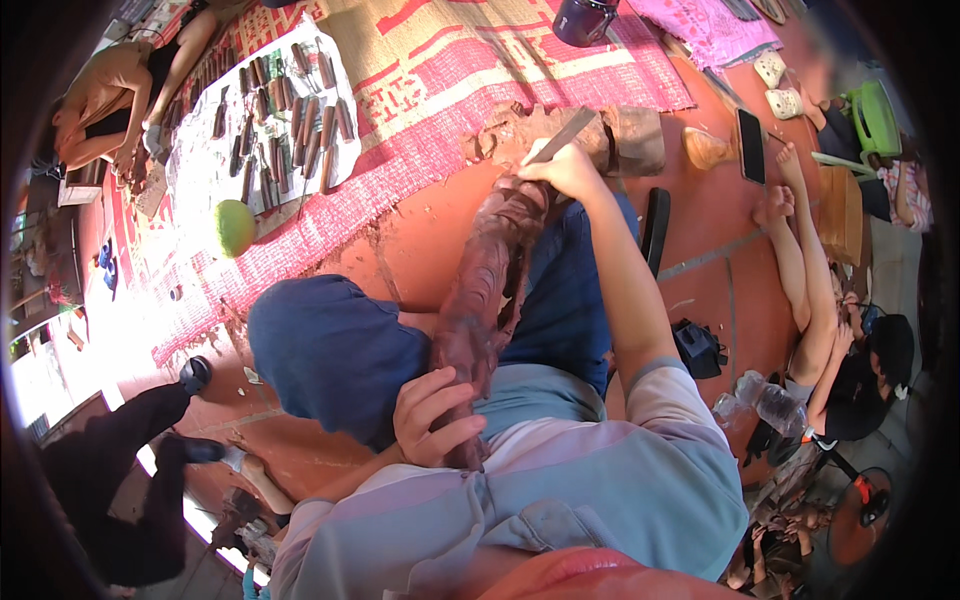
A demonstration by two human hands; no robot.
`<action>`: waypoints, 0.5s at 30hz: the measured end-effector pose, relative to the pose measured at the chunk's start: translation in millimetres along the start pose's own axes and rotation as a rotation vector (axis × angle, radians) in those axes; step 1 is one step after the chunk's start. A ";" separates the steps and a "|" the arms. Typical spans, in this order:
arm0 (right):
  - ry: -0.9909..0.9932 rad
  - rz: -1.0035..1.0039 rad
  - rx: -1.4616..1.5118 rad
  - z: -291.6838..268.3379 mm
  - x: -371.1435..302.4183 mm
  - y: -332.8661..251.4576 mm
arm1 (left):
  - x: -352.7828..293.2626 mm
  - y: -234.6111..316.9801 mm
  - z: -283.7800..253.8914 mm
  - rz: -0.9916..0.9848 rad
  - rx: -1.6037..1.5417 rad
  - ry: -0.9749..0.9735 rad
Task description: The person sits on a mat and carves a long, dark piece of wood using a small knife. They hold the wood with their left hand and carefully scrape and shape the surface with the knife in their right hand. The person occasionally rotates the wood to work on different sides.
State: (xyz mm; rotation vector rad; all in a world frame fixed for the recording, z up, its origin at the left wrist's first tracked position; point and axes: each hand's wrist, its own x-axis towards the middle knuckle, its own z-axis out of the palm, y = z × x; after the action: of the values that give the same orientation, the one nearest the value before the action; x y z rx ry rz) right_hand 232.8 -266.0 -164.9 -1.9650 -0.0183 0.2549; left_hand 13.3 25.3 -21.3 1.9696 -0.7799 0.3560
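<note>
A long reddish-brown wood carving [466,310] with a rippled surface slants across my lap, its far end between my knees. My left hand [437,417] is closed around the near end of the carving, close to my shirt. At the far end, my right hand [564,172] grips a flat grey-brown carving tool [563,134]. The tool's upper part sticks out past my fingers; its working tip is hidden by the hand. Just beyond lies a rough wood block [635,142] beside broken brown pieces.
A white cloth [335,60] bearing several wooden-handled tools [300,130] lies on the red-and-tan woven mat [400,140]. A green fruit [233,228], a dark mug [583,20], a black phone [750,147] and plastic bottles [775,402] lie around. Other people sit at both sides.
</note>
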 end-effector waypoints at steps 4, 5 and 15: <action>0.061 0.072 0.121 -8.4 0.3 13.8 | 0.1 -3.1 -3.2 0.020 -0.002 -0.011; 0.038 0.021 0.068 -2.8 -5.1 1.0 | -0.7 -3.5 -3.5 0.019 -0.002 -0.004; 0.041 -0.084 0.095 5.3 -11.3 18.7 | -2.9 -10.9 -2.4 0.061 -0.009 0.006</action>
State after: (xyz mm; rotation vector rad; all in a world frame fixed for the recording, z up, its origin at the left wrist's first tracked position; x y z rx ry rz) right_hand 218.8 -270.2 -181.9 -1.8696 -0.0608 0.1582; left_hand 18.4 32.2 -29.1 1.9386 -0.8380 0.3934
